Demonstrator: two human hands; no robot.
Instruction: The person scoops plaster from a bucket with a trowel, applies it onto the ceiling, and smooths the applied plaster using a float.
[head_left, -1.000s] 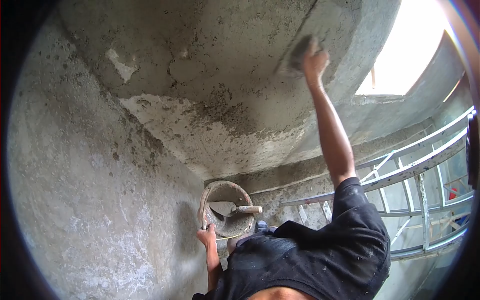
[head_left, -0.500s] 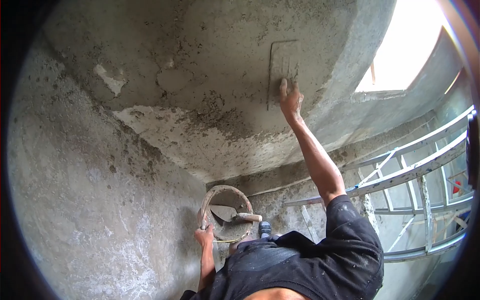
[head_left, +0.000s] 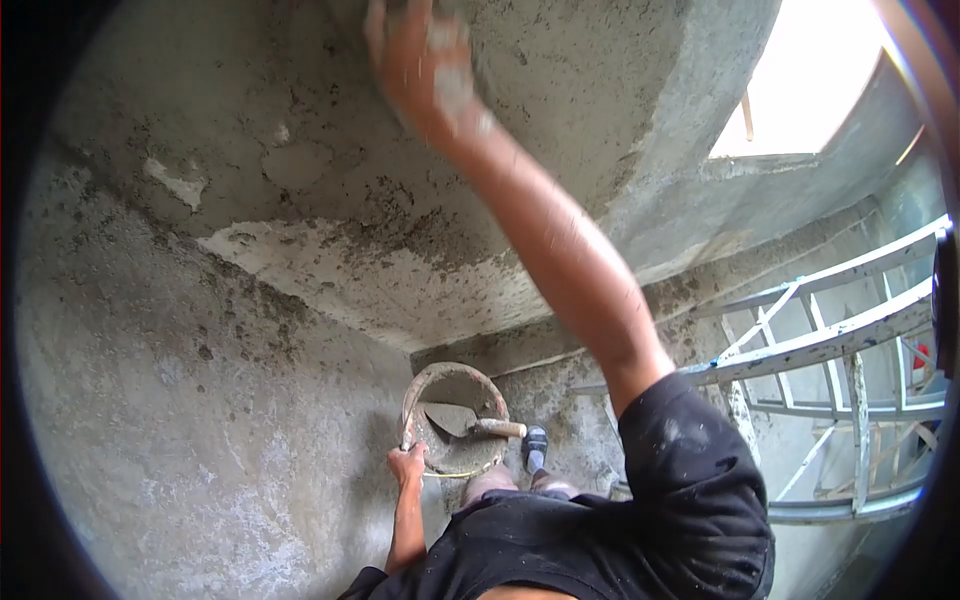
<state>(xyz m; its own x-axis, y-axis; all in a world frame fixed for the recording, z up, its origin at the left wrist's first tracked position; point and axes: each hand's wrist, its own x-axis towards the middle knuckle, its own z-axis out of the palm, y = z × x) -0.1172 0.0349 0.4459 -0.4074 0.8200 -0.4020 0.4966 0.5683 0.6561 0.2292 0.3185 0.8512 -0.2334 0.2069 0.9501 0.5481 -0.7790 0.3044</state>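
My right hand (head_left: 425, 75) is raised to the rough grey plastered surface (head_left: 560, 110) at the top of the view. It is smeared by motion, with its fingers curled on the flat float, which is mostly hidden behind it. Wet grey mortar marks the back of the hand. Low in the view, my left hand (head_left: 407, 463) grips the near left rim of a round bucket (head_left: 411, 395). A trowel (head_left: 452, 418) lies across the bucket, its wooden handle over the right rim. Some mortar is inside the bucket.
A mottled wall (head_left: 200, 400) stands on the left. At the right are metal ladder-like frames (head_left: 830, 343), with a bright opening (head_left: 800, 85) above. My shoe (head_left: 536, 445) shows right of the bucket. Pale bare patches (head_left: 175, 183) mark the plaster.
My right hand has swept down and left from the upper right, then up and further left across the plaster with the float. My left hand has stayed on the bucket rim.
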